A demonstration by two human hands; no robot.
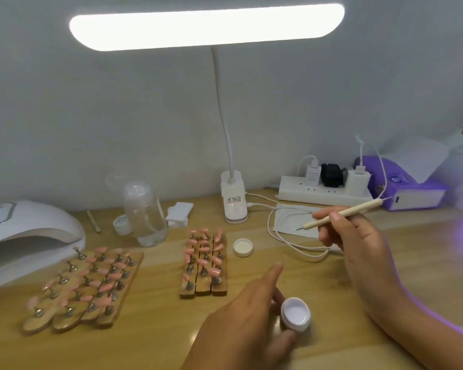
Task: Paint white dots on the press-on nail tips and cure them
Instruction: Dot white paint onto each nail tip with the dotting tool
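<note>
Your light wooden surface runs back to a plain white wall. It is lit from above by a long white lamp bar on a bendy neck that is clipped at the rear. Pink press-on nail tips stand on metal pegs in two sets of wooden strips. There are three strips at the centre and a larger, slanted set to the left, both apart from your hands.

Your left hand grips a small round white pot, thumb and fingers curled round its wall, forefinger stretched out. The pot is open and holds white gel. A white screw cap lies upturned just right of the centre strips. Your right hand pinches a cream pen-shaped dotting tool, raised above the surface with its tip pointing left. Further back, a clear plastic bottle holds a little clear liquid, with a small white-lidded jar just beside it.

The white curing lamp on the left is cut off by the frame. Violet light spills in at the far right edge. The nails are too small to tell whether any carry dots.
</note>
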